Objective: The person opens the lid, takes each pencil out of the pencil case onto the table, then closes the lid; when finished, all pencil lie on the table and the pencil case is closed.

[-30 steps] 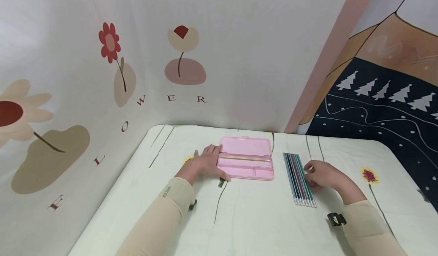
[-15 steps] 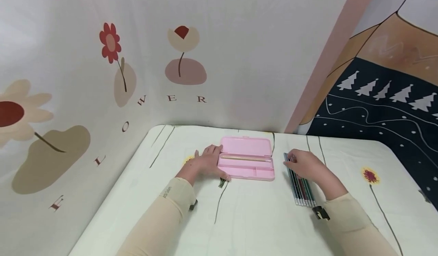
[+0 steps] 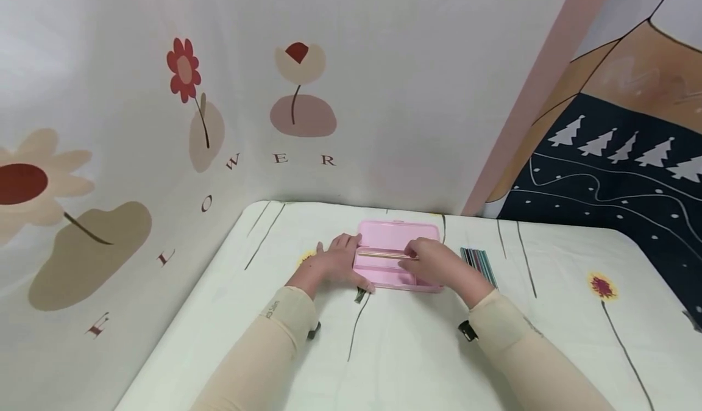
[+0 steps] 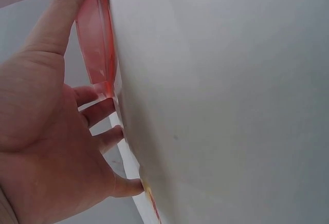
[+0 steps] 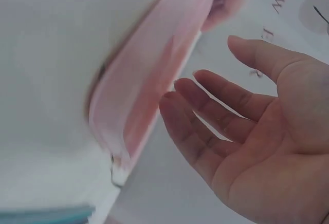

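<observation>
A pink pencil case lies with its lid laid back on the table, and a thin tan pencil rests in its long rear compartment. My left hand is spread at the case's left end, thumb by the front corner. In the left wrist view, the left fingers look extended. Over the right part of the case is my right hand, hiding that end. Its fingers are loosely bent in the right wrist view, with nothing visible between them and the thumb.
Several dark and teal pencils lie side by side right of the case, partly hidden by the right forearm. A white flowered cloth covers the table. A printed curtain stands along the back and left.
My right hand has moved from the row of pencils leftward to the open pencil case. My left hand has stayed at the case's left end.
</observation>
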The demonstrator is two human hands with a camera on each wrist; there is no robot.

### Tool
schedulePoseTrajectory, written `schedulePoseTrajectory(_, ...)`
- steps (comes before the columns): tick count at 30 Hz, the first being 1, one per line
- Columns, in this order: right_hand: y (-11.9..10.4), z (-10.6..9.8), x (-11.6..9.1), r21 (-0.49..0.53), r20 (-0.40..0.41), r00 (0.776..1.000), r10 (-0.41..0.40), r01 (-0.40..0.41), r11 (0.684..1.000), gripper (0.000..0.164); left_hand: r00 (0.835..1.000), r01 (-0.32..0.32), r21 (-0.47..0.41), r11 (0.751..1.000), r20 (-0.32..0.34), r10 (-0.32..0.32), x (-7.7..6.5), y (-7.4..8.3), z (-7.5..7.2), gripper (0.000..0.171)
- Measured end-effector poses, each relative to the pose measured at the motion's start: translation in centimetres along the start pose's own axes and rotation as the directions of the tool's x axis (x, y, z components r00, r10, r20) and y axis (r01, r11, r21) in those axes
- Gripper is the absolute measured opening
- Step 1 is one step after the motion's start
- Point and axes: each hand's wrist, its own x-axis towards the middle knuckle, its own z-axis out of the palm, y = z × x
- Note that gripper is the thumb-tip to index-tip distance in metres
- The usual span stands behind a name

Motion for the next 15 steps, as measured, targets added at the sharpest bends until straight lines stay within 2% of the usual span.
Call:
schedulePoseTrajectory(9,-0.7,1.7,1.2,-0.166,-0.039,0.998,-0.039,0.032,0.986,0.030,1.000,0.008,0.004,1.000,-0.003,-0.008,0.0,0.2,0.0,0.138)
schedulePoseTrajectory(15,-0.8,2.2,1.6,-0.213,-0.052,0.996,-0.066,0.054,0.976,0.025,1.000,0.001,0.009,1.000,0.003,-0.002,0.1,0.2,-0.1,0.138)
